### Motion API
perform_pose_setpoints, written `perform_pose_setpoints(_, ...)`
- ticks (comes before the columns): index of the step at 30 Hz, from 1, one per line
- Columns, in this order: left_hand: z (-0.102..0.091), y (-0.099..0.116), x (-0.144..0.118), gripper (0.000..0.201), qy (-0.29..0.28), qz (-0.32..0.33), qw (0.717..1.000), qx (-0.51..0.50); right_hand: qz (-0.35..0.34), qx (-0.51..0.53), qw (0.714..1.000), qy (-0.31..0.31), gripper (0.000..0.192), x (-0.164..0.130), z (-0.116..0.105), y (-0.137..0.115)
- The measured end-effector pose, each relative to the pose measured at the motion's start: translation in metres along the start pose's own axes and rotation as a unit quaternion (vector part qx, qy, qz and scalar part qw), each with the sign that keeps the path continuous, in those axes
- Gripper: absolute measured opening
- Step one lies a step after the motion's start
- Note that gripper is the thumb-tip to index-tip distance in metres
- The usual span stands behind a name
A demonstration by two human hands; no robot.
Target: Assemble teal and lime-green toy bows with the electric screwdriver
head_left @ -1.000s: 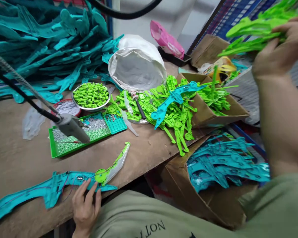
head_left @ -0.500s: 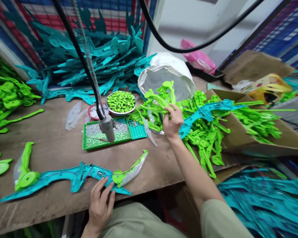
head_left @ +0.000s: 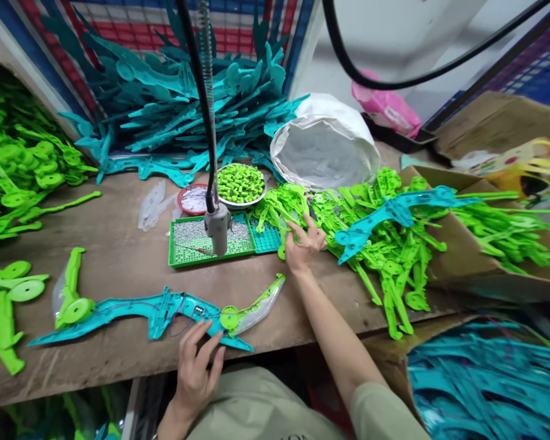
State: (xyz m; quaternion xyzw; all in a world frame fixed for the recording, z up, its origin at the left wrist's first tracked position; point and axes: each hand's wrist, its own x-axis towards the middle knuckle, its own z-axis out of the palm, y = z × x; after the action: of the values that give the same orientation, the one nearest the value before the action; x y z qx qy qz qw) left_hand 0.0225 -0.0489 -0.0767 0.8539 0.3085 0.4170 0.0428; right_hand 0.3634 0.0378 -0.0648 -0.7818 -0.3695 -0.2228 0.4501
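Observation:
My left hand (head_left: 199, 360) rests with fingers stretched out and apart at the near edge of a turquoise plastic bow-shaped body (head_left: 132, 308). Thin wires and a small dark part show in that body. A green limb with a clear piece (head_left: 259, 308) sits at its right end, and another green limb (head_left: 73, 299) stands at its left end. Over the near left side of a heap of green plastic parts (head_left: 385, 244), my right hand (head_left: 305, 243) has its fingers spread. Beside its thumb lies a green part (head_left: 282, 238), which the hand does not appear to grip.
A green tray (head_left: 211, 260) of small metal pieces lies mid-table under a hanging tool (head_left: 218, 229). Behind it are a bowl of green pieces (head_left: 241, 183) and a red dish (head_left: 192, 199). A white sack (head_left: 325, 153), turquoise stack (head_left: 187, 104) and cardboard box (head_left: 495, 281) stand around.
My right hand has come down and left from holding up a green part, which no longer hangs in the air. My left hand stays by the turquoise body. The view has shifted left.

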Motion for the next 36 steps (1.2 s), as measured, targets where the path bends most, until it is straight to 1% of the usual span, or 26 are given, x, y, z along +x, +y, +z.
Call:
perform_pose_setpoints(6,-0.008,0.008,0.001,0.026,0.001,0.008,1.0,0.0,-0.019,0.053,0.995,-0.083,0.039,0.0,-0.001,0.013)
perform_pose_setpoints(9,-0.012,0.012,0.002,0.027,-0.003,0.01,1.0,-0.001,-0.014,0.061,0.993,-0.097,0.036,0.0,-0.005,0.018)
perform_pose_setpoints(12,-0.016,0.015,0.004,0.028,-0.002,0.008,1.0,-0.001,0.007,0.087,0.991,-0.104,0.035,0.004,-0.012,0.018)
perform_pose_setpoints(14,-0.017,0.017,0.006,0.028,0.002,0.008,1.0,0.001,0.026,0.136,0.987,-0.085,0.03,0.011,-0.016,0.015)
perform_pose_setpoints(17,-0.017,0.019,0.01,0.028,0.006,0.013,1.0,0.002,0.069,0.227,0.971,-0.015,0.022,0.027,-0.021,0.013)
perform_pose_setpoints(20,-0.017,0.019,0.014,0.028,0.0,0.021,1.0,0.001,0.136,0.293,0.945,0.054,0.026,0.046,-0.032,0.015)
perform_pose_setpoints(23,-0.018,0.017,0.019,0.029,-0.01,0.034,0.999,-0.004,0.174,0.338,0.917,0.124,0.035,0.06,-0.055,0.022)
perform_pose_setpoints(24,-0.019,0.017,0.02,0.031,-0.011,0.036,0.999,-0.006,0.176,0.351,0.909,0.138,0.036,0.062,-0.066,0.025)
perform_pose_setpoints(25,-0.02,0.017,0.021,0.034,-0.011,0.038,0.999,-0.009,0.178,0.365,0.903,0.138,0.035,0.063,-0.078,0.027)
perform_pose_setpoints(26,-0.021,0.017,0.022,0.038,-0.011,0.036,0.999,-0.013,0.185,0.381,0.898,0.116,0.033,0.061,-0.09,0.029)
perform_pose_setpoints(27,-0.021,0.017,0.024,0.042,-0.009,0.032,0.999,-0.017,0.198,0.396,0.894,0.072,0.033,0.057,-0.103,0.03)
perform_pose_setpoints(29,-0.022,0.02,0.029,0.052,-0.002,0.015,1.0,-0.026,0.244,0.413,0.876,-0.044,0.037,0.043,-0.126,0.028)
perform_pose_setpoints(31,-0.019,0.024,0.037,0.061,-0.001,-0.008,0.999,-0.036,0.305,0.417,0.841,-0.162,0.043,0.021,-0.14,0.023)
perform_pose_setpoints(33,-0.014,0.029,0.047,0.07,-0.01,-0.021,0.999,-0.045,0.36,0.42,0.792,-0.258,0.049,-0.003,-0.146,0.017)
perform_pose_setpoints(34,-0.01,0.031,0.053,0.074,-0.02,-0.023,0.999,-0.044,0.379,0.424,0.77,-0.29,0.051,-0.015,-0.146,0.015)
perform_pose_setpoints(36,-0.002,0.035,0.063,0.079,-0.042,-0.02,0.999,-0.025,0.405,0.433,0.738,-0.322,0.055,-0.032,-0.144,0.01)
